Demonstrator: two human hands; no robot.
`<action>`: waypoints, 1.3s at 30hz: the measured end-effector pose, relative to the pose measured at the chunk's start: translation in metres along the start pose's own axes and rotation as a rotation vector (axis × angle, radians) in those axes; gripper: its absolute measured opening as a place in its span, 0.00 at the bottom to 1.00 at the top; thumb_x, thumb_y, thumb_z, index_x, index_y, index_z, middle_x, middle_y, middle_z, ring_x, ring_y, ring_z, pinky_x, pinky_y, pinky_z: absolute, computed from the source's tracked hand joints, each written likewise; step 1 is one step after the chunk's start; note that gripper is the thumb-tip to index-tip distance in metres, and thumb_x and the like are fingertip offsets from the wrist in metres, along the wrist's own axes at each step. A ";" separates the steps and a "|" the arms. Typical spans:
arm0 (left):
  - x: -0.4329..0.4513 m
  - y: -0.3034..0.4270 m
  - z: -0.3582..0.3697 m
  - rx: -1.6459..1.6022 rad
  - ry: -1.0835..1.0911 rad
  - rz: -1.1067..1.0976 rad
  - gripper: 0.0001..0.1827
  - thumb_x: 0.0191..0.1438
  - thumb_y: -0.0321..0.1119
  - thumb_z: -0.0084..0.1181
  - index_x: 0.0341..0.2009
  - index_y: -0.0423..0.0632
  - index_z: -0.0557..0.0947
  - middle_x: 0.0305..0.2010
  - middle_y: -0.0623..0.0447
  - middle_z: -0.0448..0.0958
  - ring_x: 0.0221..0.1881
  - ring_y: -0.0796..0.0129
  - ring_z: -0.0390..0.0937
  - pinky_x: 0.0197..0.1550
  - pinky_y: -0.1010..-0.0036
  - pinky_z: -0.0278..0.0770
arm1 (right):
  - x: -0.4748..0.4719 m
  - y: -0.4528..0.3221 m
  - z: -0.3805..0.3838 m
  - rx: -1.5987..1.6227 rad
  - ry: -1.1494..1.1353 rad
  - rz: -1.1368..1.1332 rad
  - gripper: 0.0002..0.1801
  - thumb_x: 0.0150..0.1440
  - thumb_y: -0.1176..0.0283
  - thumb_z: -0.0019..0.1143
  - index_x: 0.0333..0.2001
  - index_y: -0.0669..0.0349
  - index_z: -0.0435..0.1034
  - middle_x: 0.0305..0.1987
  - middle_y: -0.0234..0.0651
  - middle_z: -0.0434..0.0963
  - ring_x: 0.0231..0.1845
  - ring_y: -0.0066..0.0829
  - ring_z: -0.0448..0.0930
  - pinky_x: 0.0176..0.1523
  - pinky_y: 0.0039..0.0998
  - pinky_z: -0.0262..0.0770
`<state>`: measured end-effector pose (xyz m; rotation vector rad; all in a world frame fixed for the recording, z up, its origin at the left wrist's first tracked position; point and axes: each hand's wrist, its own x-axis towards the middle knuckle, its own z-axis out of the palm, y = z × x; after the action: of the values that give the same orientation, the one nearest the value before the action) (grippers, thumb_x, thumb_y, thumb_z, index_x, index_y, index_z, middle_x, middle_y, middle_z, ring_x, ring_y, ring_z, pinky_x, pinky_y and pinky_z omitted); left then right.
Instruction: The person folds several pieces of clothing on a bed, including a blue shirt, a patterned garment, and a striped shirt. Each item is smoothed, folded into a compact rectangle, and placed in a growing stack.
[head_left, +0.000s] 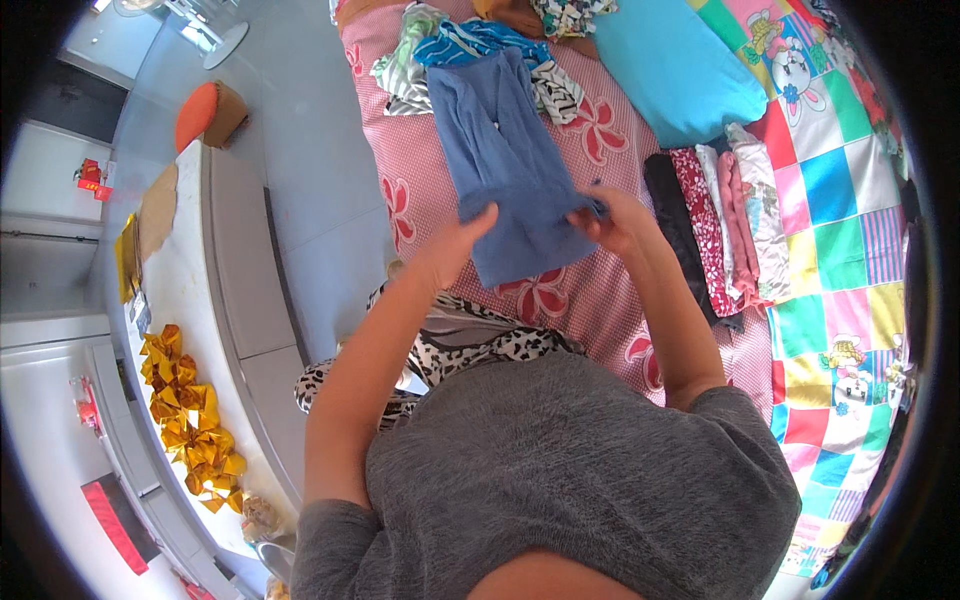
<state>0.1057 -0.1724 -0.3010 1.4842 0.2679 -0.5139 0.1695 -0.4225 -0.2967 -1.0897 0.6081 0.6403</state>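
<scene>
A blue garment (510, 157) lies lengthwise before me on a pink patterned cover (600, 161), its near part doubled into a rounded flap. At the flap's left edge is my left hand (457, 247), thumb raised; whether its fingers grip the cloth is hidden. My right hand (615, 217) pinches the flap's right edge between thumb and fingers. Beyond the garment's far end lie a rumpled blue striped cloth (480, 43), a green-and-white striped cloth (409, 64) and a black-and-white striped cloth (556, 90).
Folded clothes (709, 225) lie in a row at the right, beside a colourful checked quilt (825, 247). Behind them is a light-blue cloth (675, 67). Gold folded-paper pieces (191, 420) rest on a white counter (187, 262) at the left, near an orange-topped stool (199, 116).
</scene>
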 end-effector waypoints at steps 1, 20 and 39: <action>0.017 0.008 -0.004 -0.108 -0.041 0.004 0.37 0.54 0.53 0.50 0.60 0.41 0.61 0.57 0.44 0.67 0.59 0.57 0.62 0.58 0.64 0.59 | 0.029 -0.006 -0.002 0.084 -0.094 0.010 0.12 0.53 0.70 0.54 0.35 0.68 0.66 0.33 0.46 0.73 0.31 0.37 0.78 0.16 0.19 0.68; 0.022 -0.071 0.018 -0.131 0.513 -0.125 0.20 0.48 0.34 0.61 0.41 0.33 0.72 0.37 0.44 0.74 0.38 0.62 0.72 0.37 0.71 0.72 | 0.041 0.076 -0.013 -1.211 0.645 -1.151 0.23 0.46 0.61 0.61 0.34 0.74 0.69 0.33 0.55 0.73 0.40 0.49 0.71 0.44 0.42 0.67; 0.065 -0.034 0.000 -0.760 0.232 -0.122 0.21 0.50 0.23 0.53 0.51 0.36 0.69 0.49 0.41 0.72 0.49 0.50 0.72 0.51 0.55 0.71 | 0.091 0.014 0.033 -0.937 0.165 -0.582 0.31 0.41 0.56 0.67 0.39 0.73 0.68 0.36 0.46 0.75 0.38 0.34 0.77 0.40 0.31 0.72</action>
<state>0.1451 -0.1826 -0.3618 0.7831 0.6592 -0.2807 0.2250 -0.3720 -0.3595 -2.1065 0.0677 0.3017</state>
